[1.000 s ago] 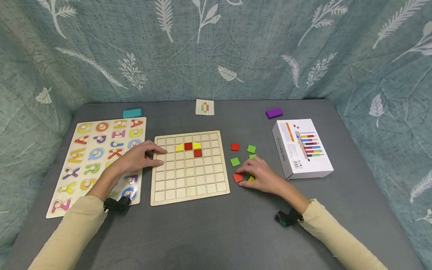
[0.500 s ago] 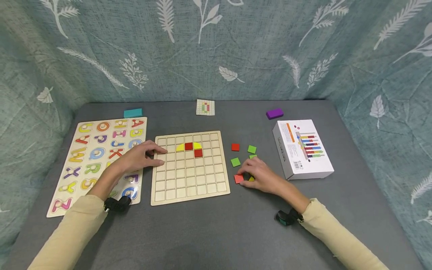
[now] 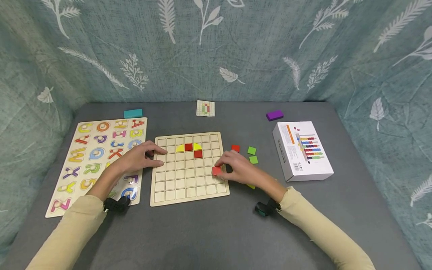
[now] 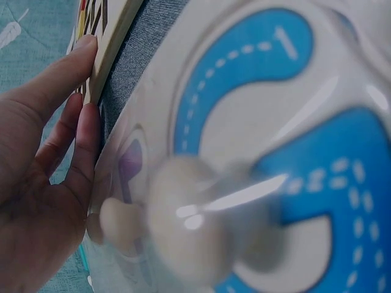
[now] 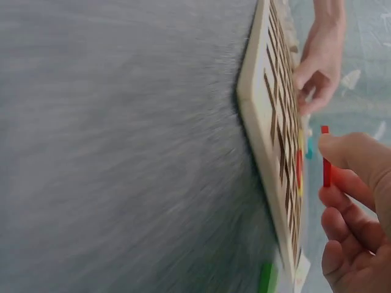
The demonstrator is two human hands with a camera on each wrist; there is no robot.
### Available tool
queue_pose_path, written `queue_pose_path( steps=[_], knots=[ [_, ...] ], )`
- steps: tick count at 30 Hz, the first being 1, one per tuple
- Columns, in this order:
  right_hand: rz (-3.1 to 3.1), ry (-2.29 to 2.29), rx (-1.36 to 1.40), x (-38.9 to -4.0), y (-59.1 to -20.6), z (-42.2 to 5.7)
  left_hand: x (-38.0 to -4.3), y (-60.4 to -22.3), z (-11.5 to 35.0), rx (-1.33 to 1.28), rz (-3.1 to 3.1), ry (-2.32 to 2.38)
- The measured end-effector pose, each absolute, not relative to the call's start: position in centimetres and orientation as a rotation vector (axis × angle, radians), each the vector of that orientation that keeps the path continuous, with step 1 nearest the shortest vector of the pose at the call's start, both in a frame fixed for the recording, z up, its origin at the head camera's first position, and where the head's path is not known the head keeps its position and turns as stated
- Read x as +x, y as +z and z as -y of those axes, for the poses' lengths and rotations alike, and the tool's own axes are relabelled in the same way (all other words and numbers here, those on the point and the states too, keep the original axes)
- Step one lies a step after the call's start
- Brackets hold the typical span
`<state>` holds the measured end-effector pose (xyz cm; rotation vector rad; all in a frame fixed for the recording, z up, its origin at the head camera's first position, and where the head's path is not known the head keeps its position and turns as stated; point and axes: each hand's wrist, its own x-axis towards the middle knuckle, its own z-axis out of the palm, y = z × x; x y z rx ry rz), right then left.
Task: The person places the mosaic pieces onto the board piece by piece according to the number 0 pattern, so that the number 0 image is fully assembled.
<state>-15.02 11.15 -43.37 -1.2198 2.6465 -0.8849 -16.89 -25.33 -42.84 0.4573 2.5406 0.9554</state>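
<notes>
Pinched between the thumb and fingers of my right hand (image 3: 239,167) is a red square tile (image 3: 216,171), over the right side of the wooden grid board (image 3: 185,183). In the right wrist view that red tile (image 5: 326,168) shows edge-on, above the board's surface. My left hand (image 3: 136,156) rests its thumb and fingertips at the board's left edge; the left wrist view has the thumb on the board's rim (image 4: 110,64). Towards the board's far side lie a yellow rounded piece (image 3: 180,147), a red tile (image 3: 188,147), another yellow rounded piece (image 3: 197,146) and a second red tile (image 3: 198,154).
Right of the board are a red tile (image 3: 235,148), green tiles (image 3: 251,150) and a yellow piece (image 3: 251,186), partly hidden. A knobbed alphabet board (image 3: 74,172) lies left under my left forearm. An abacus box (image 3: 305,152), pattern card (image 3: 205,108), purple block (image 3: 275,115) and teal block (image 3: 133,113) surround them.
My right hand has picked up the red tile from the loose pieces and carried it left over the board's right side. The left hand stays at the board's edge.
</notes>
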Motion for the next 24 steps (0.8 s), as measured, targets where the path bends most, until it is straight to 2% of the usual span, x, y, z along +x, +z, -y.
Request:
queue_pose_path(
  steps=[10, 24],
  knots=[
    [-2.621, -0.733, -1.155, -17.1, -43.2, -6.7, -16.9, -42.7, 25.2, 0.465, -2.543, 0.963],
    [-2.623, -0.699, -1.074, -17.4, -43.4, -5.4, -16.8, -42.7, 25.3, 0.494, -2.546, 0.979]
  ],
)
